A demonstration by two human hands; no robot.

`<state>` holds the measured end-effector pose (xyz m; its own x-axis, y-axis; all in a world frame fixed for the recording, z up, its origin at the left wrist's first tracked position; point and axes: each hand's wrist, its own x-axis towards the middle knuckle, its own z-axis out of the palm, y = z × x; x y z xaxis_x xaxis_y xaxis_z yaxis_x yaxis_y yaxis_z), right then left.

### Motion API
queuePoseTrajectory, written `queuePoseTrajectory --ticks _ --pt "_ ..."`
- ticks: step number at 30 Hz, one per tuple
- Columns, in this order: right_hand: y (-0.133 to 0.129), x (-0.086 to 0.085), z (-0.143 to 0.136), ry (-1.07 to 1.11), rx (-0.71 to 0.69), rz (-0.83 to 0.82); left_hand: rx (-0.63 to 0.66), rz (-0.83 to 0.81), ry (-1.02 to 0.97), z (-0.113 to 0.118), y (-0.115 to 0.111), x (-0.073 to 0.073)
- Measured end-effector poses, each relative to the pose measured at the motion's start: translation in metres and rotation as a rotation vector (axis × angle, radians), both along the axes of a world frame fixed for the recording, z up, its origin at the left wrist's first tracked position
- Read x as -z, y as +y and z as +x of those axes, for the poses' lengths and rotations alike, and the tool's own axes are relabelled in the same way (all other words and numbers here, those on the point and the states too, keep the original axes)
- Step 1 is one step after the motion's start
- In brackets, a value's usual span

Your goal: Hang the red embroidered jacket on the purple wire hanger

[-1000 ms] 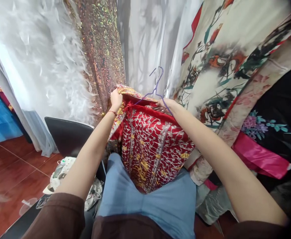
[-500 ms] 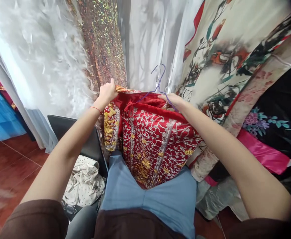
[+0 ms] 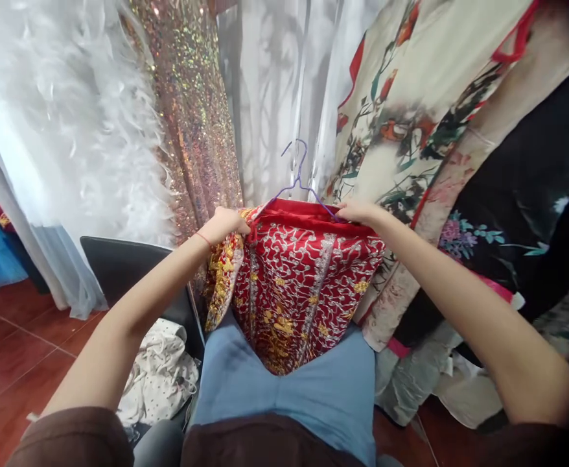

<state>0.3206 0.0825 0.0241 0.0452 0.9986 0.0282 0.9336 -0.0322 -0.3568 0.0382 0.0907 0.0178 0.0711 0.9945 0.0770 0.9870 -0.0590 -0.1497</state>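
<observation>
A red garment (image 3: 294, 279) with silver and gold embroidery hangs over the lap, its top edge pulled fairly straight. My left hand (image 3: 227, 224) is closed on its upper left corner, beside a yellow-and-gold embroidered part (image 3: 223, 275). At the upper right corner, my right hand (image 3: 359, 213) pinches the edge of the same garment, with the hanger's right end close to its fingers. A thin purple hanger (image 3: 298, 178) rises from the garment's top edge, hook upward; its lower ends are partly hidden by the cloth.
White feathered fabric (image 3: 100, 117), a sequined cloth (image 3: 192, 117) and white curtains (image 3: 269, 97) hang ahead. Floral garments (image 3: 396, 130) and black cloth (image 3: 522, 188) hang right. A dark chair (image 3: 129, 263) at left holds a dotted white cloth (image 3: 161, 376). Red tiles (image 3: 12, 350) show below.
Both hands have moved lower in view, the left one also rightward. The garment's opening has closed up into a straighter top edge. The hanger has shifted left and slightly down.
</observation>
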Motion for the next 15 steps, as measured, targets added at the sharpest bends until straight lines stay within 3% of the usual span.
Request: queuePoseTrajectory --ticks 2,3,6,8,11,15 --pt "-0.001 0.011 0.004 0.225 -0.051 0.084 -0.002 0.067 0.074 0.023 -0.021 -0.008" --pt "-0.001 0.016 0.004 0.337 -0.077 0.127 0.08 0.171 0.071 0.036 -0.029 -0.011" --pt "0.001 0.021 0.003 0.501 -0.115 0.216 0.616 0.579 -0.025 0.077 -0.034 -0.017" --pt "0.001 0.018 0.005 0.473 -0.104 0.222 0.898 0.658 -0.009 0.098 -0.018 -0.013" --pt "0.001 0.011 0.014 0.323 -0.054 0.188 0.963 0.599 0.057 0.109 0.016 -0.003" --pt "0.004 0.014 0.029 0.218 -0.033 0.267 1.05 0.557 0.031 0.1 0.041 0.002"
